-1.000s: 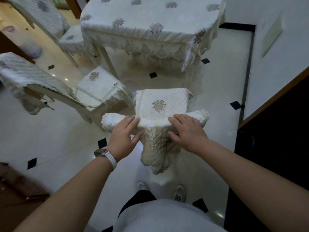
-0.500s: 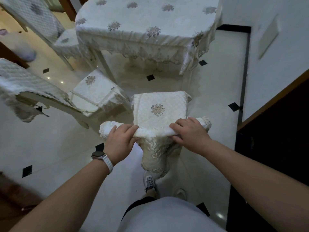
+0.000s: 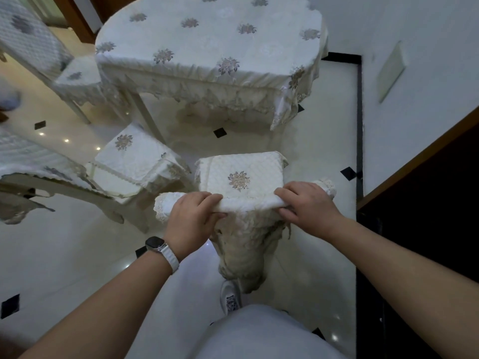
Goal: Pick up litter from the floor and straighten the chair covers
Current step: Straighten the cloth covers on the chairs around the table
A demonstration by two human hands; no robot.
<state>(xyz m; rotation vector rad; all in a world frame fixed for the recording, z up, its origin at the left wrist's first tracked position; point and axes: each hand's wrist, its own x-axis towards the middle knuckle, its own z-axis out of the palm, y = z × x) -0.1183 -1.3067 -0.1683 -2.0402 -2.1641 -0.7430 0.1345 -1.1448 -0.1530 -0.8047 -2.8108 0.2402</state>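
So, both grips are on the chair right in front of the person. The left grip [image 3: 193, 218] is clamped on the top edge of the chair cover [image 3: 246, 204], fingers curled over the far side and thumb tucked under on the near side. The right grip [image 3: 308, 206] is doing the same thing further along that edge. Each one is grasping the cover, with a bare stretch of fabric between them.

The cover is white and lacy and sits draped over the chair back. Its near flap hangs down toward the person's shoe [image 3: 229, 297]. Just past the grips is the seat pad [image 3: 238, 167], quilted, with a flower emblem in the middle.

There's a watch [image 3: 155, 243] on a white band on the left wrist. A second chair [image 3: 137, 156] stands just to the left with the same kind of flowered fabric on its seat. Further back is the worktop [image 3: 207, 42], under a flowered cloth with a lace skirt. The floor [image 3: 51, 255] is glossy pale tile with little black diamonds. Over on the right, a pale wall plate [image 3: 391, 71] sits on the white wall.
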